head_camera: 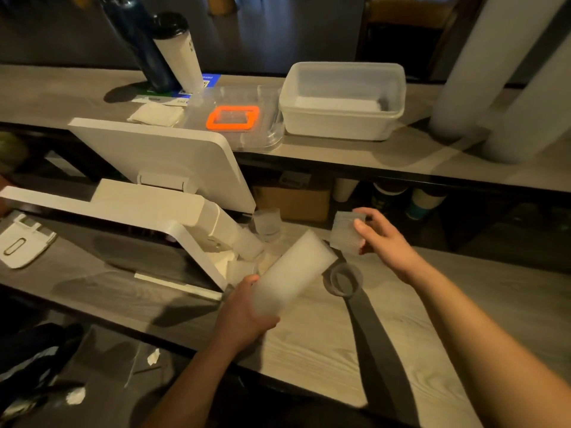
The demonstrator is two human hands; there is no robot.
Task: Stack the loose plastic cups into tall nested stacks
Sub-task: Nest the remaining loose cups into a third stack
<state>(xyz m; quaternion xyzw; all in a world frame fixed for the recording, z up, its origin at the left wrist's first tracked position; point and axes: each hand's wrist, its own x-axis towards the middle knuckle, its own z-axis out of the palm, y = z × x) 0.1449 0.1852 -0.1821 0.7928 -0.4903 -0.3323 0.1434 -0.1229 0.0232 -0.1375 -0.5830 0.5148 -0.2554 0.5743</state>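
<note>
- The left hand [244, 310] is gripping the lower end of a tall nested stack of frosted plastic cups [293, 271], fingers curled round it, and the stack is tilting up and to the right above the counter [324, 344].
- The right hand [381, 234] is holding a short stack of cups [344, 231] just beyond the tall stack's upper end, thumb on the near side and fingers wrapping over the top; the two stacks are lying near each other, apparently not touching.
- A single clear cup [344, 279] is standing on the counter between the two forearms, just right of the tall stack.
- Another clear cup [267, 223] is sitting farther back, beside the base of a white point-of-sale terminal [163, 168].
- More frosted cups [247, 244] are lying against that base, partly hidden by the tall stack.
- On the upper shelf [355, 152] a white plastic tub [343, 103] is standing next to a clear lidded container with an orange ring [233, 118].
- A dark bottle [136, 41] and a white tumbler with a black lid [177, 50] are standing at the shelf's left part.
- Two tall white cup columns [500, 75] are rising at the right edge.
</note>
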